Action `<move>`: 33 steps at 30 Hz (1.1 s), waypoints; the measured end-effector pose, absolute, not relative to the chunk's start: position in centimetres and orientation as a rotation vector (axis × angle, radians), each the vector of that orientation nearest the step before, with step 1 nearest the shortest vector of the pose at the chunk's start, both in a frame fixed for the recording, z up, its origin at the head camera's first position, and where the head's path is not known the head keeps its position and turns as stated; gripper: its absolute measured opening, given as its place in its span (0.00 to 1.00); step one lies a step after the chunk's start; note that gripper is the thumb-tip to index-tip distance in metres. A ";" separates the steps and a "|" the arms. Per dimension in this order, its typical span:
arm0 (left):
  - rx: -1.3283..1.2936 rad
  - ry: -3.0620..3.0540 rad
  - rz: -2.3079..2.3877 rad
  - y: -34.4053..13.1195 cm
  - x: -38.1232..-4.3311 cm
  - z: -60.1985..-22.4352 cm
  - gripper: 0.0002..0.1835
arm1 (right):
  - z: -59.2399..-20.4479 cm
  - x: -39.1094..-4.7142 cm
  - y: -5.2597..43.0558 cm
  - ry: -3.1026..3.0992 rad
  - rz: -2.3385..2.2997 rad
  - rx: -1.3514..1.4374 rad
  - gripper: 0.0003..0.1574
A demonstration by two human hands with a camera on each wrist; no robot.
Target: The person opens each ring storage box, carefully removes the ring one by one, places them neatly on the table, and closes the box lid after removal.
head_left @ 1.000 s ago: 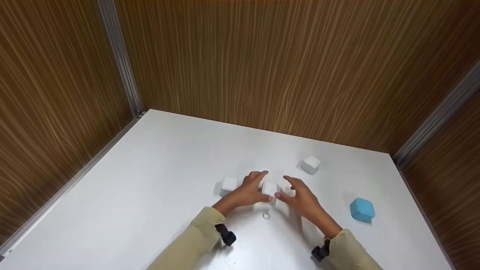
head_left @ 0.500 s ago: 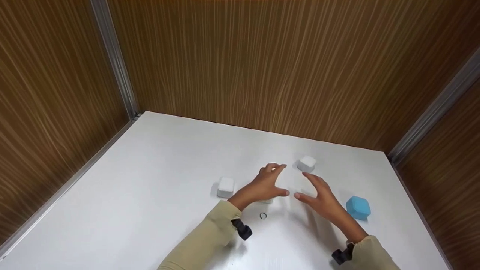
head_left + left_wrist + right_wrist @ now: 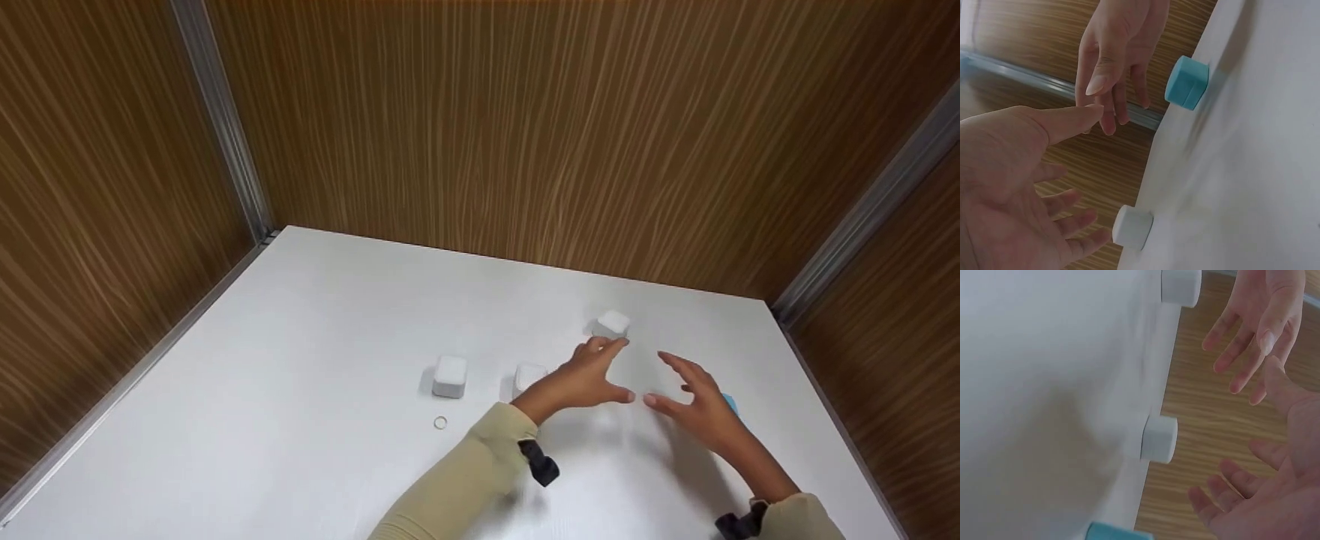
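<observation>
Both hands hover over the white table with nothing in their fingers. My left hand (image 3: 585,382) has its thumb and fingers spread, its fingertips overlapping the far white rounded block (image 3: 613,322) in the head view. My right hand (image 3: 701,409) faces it with curved, parted fingers; the two thumb tips are close together. Behind the right hand, the blue rounded block (image 3: 730,403) is mostly hidden in the head view; the left wrist view shows the blue block (image 3: 1187,82) whole. A second white block (image 3: 529,377) is partly covered by the left wrist.
A third white block (image 3: 450,376) stands left of the hands. In front of it lies a small thin ring (image 3: 440,422). Wood-grain panels (image 3: 480,135) enclose the back and sides of the table (image 3: 315,337), with metal posts (image 3: 229,127) at the corners.
Both hands have moved right, away from the middle white block, toward the blue block, staying spread. The small ring now shows farther left, in front of the left white block.
</observation>
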State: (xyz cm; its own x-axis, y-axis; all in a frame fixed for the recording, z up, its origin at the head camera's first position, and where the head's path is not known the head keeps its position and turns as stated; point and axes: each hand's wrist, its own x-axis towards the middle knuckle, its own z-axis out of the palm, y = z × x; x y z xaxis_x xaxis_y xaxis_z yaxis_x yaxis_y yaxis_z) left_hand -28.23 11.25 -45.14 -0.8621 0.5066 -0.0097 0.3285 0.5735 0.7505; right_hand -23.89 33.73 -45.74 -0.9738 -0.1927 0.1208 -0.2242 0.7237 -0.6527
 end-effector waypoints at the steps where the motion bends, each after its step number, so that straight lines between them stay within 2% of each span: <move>1: 0.688 2.579 1.167 11.6 -28.3 -45.2 0.47 | -45.8 -23.8 34.2 -2.866 1.107 0.355 0.51; 13: 0.690 2.540 1.116 17.0 -28.4 -46.3 0.45 | -46.3 -23.2 41.1 -2.886 1.181 0.205 0.52; 18: 0.700 2.584 1.039 19.4 -28.1 -47.1 0.47 | -47.2 -23.1 43.4 -2.892 1.253 0.157 0.51; 24: 0.670 2.611 1.022 21.6 -28.0 -48.0 0.49 | -48.4 -23.2 45.2 -2.942 1.222 0.139 0.52; 33: 0.646 2.669 0.982 23.5 -28.3 -49.7 0.46 | -49.7 -23.3 45.9 -3.032 1.206 0.149 0.52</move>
State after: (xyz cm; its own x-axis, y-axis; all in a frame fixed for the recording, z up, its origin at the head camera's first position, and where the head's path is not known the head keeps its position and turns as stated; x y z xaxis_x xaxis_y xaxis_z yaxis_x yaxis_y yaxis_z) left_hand -28.35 23.46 -49.69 -0.8779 0.4754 -0.0570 0.3251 0.6792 0.6580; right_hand -23.30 45.87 -49.72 -0.9881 -0.1305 -0.0818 -0.0387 0.7243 -0.6884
